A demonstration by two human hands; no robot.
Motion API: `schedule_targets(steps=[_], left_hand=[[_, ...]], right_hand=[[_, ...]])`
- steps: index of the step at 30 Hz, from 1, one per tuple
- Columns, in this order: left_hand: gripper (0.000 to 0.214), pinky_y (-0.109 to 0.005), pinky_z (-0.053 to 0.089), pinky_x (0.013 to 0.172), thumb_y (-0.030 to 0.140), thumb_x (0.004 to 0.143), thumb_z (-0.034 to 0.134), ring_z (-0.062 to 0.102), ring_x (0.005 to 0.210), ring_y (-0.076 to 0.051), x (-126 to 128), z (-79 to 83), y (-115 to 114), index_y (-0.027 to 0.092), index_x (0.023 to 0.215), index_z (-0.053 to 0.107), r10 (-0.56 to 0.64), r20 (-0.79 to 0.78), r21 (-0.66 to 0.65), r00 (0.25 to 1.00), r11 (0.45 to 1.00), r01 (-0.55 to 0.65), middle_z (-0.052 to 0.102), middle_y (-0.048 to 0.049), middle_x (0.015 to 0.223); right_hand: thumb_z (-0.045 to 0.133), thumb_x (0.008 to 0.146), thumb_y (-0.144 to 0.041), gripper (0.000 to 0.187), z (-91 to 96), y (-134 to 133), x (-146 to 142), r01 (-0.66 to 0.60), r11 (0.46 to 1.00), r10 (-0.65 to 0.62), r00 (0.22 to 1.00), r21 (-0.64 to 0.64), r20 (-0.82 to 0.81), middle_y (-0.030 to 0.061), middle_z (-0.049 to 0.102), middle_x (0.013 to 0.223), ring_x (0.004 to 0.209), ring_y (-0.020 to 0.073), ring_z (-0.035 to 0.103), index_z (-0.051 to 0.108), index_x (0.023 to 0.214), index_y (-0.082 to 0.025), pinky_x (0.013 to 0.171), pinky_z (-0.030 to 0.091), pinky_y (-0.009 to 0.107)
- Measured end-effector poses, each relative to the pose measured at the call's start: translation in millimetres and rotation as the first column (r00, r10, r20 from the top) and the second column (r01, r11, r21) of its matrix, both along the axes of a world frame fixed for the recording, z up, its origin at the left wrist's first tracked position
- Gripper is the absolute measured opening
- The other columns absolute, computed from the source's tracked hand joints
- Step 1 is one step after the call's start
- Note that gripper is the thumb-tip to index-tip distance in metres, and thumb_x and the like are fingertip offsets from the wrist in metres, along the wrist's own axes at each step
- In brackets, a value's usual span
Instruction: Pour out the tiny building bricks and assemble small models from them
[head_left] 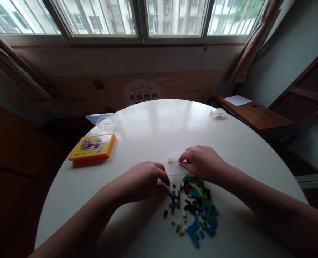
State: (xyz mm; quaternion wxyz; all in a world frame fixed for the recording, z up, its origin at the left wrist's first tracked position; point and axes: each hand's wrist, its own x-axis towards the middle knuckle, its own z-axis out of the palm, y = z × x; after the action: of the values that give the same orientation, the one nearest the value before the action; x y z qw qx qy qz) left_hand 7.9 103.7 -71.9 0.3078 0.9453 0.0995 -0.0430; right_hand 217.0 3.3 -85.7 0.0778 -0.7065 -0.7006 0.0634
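A loose pile of small building bricks (198, 202) in green, blue, dark brown and pale yellow lies on the white table. My left hand (147, 181) is at the pile's left edge, its thumb and forefinger curved and apart with nothing seen between them. A small blue brick (171, 193) is close to its fingertips. Over a clear plastic tray (175, 169), beyond the pile, my right hand (202, 161) is closed in a pinch. What its fingertips hold, if anything, is too small to make out. A pale yellow brick piece (169, 159) sits at the tray's left side.
On the left of the round table (143, 139) lies an orange and yellow box (93, 147). Behind it stands an open clear plastic case (106, 123). A small clear packet (217, 113) is near the far right edge. A wooden chair (258, 113) with a paper stands beyond.
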Motion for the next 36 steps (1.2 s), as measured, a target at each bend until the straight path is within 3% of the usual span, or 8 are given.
schedule_targets(steps=[7,12,15,17,20,24,28,36], left_hand=[[0.019,-0.021,0.046,0.067,0.012,0.080,0.065,0.062,0.073,-0.012,2,-0.3,-2,0.025,0.088,0.076,-0.019,-0.015,0.003,1.000,1.000,0.019,0.070,-0.0004,0.093],[0.020,-0.020,0.044,0.066,0.010,0.078,0.063,0.060,0.071,-0.011,1,-4.4,-1,0.024,0.085,0.075,-0.027,0.014,0.010,1.000,1.000,0.027,0.069,0.0007,0.091],[0.018,-0.020,0.044,0.065,0.009,0.077,0.061,0.059,0.069,-0.011,1,-4.3,-1,0.022,0.080,0.073,-0.032,0.016,0.014,0.999,0.999,0.031,0.068,0.0004,0.088],[0.018,-0.020,0.044,0.065,0.008,0.077,0.060,0.059,0.069,-0.011,2,-3.5,-1,0.022,0.079,0.072,-0.035,0.011,0.020,0.999,0.999,0.035,0.068,0.0006,0.087],[0.016,-0.021,0.044,0.066,0.010,0.077,0.059,0.058,0.070,-0.011,2,-2.7,-2,0.021,0.080,0.071,-0.041,0.000,0.033,0.999,0.999,0.041,0.067,0.0001,0.087],[0.012,-0.022,0.042,0.063,0.012,0.076,0.058,0.055,0.069,-0.012,1,-0.6,-3,0.019,0.077,0.067,-0.034,-0.014,0.047,0.999,0.998,0.035,0.064,-0.0008,0.084],[0.003,-0.022,0.038,0.057,0.015,0.073,0.058,0.050,0.066,-0.012,2,4.9,-6,0.018,0.072,0.059,0.001,-0.062,0.058,0.998,0.998,0.002,0.059,0.0000,0.079],[0.008,-0.024,0.035,0.055,0.015,0.070,0.053,0.045,0.065,-0.013,4,11.2,-6,0.019,0.067,0.046,0.040,-0.112,0.092,0.993,0.995,-0.030,0.052,0.0007,0.074]], right_hand=[[0.061,0.085,-0.031,0.017,0.0,0,0,0.012,1.000,-0.011,1.000,0.019,-0.014,-0.0012,0.074,0.090,0.081,0.0173,0.065,0.077,0.090,-0.030,0.063,0.039,0.028],[0.062,0.086,-0.028,0.016,15.9,-11,3,-0.005,0.995,0.009,0.999,0.102,-0.037,-0.0020,0.074,0.086,0.076,0.0155,0.065,0.077,0.091,-0.029,0.063,0.038,0.027],[0.063,0.085,-0.025,0.015,31.6,-21,4,-0.172,0.983,0.175,0.984,0.070,-0.044,-0.0013,0.073,0.081,0.072,0.0131,0.063,0.077,0.089,-0.028,0.062,0.037,0.026],[0.063,0.083,-0.021,0.015,40.4,-28,3,-0.320,0.947,0.318,0.946,-0.009,-0.065,-0.0031,0.071,0.077,0.068,0.0107,0.061,0.076,0.084,-0.028,0.061,0.036,0.024],[0.060,0.082,-0.016,0.019,47.0,-35,-3,-0.431,0.895,0.423,0.902,-0.115,-0.088,-0.0047,0.069,0.072,0.063,0.0094,0.057,0.074,0.075,-0.027,0.059,0.034,0.024],[0.056,0.081,-0.012,0.021,45.2,-37,-12,-0.488,0.854,0.478,0.873,-0.183,-0.099,-0.0027,0.069,0.073,0.063,0.0108,0.056,0.069,0.068,-0.023,0.059,0.035,0.024],[0.055,0.080,-0.010,0.020,41.0,-36,-14,-0.495,0.848,0.489,0.869,-0.189,-0.083,-0.0021,0.069,0.074,0.062,0.0109,0.053,0.066,0.067,-0.021,0.058,0.034,0.024],[0.056,0.078,-0.008,0.021,36.8,-34,-9,-0.498,0.846,0.492,0.867,-0.191,-0.082,-0.0034,0.067,0.072,0.060,0.0104,0.049,0.067,0.066,-0.022,0.058,0.032,0.024]])
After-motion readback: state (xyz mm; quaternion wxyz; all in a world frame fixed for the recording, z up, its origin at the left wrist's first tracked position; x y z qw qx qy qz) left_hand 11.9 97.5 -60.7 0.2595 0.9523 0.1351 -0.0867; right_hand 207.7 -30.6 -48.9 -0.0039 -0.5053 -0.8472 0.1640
